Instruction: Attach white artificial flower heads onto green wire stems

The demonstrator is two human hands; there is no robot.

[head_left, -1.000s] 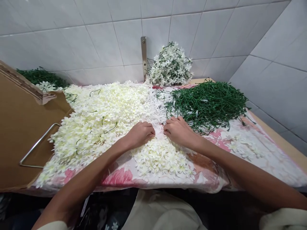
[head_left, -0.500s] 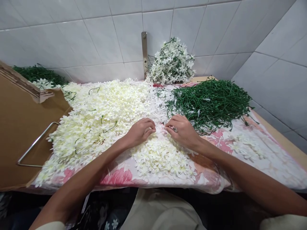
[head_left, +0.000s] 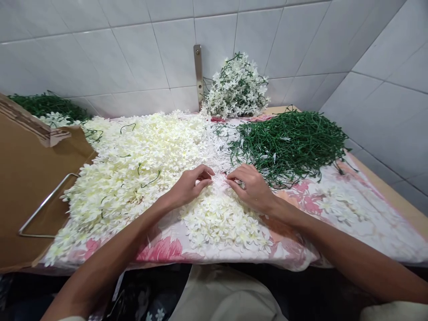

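Note:
My left hand [head_left: 190, 185] and my right hand [head_left: 252, 187] face each other a short way apart, thumbs and forefingers drawn together in a pinch. Whatever lies between the fingertips is too small to make out. Thin white stalk-like pieces [head_left: 219, 149] are heaped just beyond my fingers. Below the hands, close to the front edge, is a small pile of loose white artificial flower heads [head_left: 225, 223]. A much larger heap of cream-white flower heads [head_left: 143, 147] spreads to the left. Green plastic stems [head_left: 290, 140] are piled beyond my right hand.
A floral cloth [head_left: 163, 247] covers the table. At left stands a cardboard box [head_left: 30, 178] with a bent metal rod [head_left: 45, 205] against it. Assembled white flowers on green stems [head_left: 236, 89] are bunched by the tiled wall, beside a metal bracket [head_left: 198, 73]. Scattered petals [head_left: 341, 203] lie right.
The whole view has shifted slightly, moving the scene a little leftward. My hands stay over the same spot, with only small finger movements.

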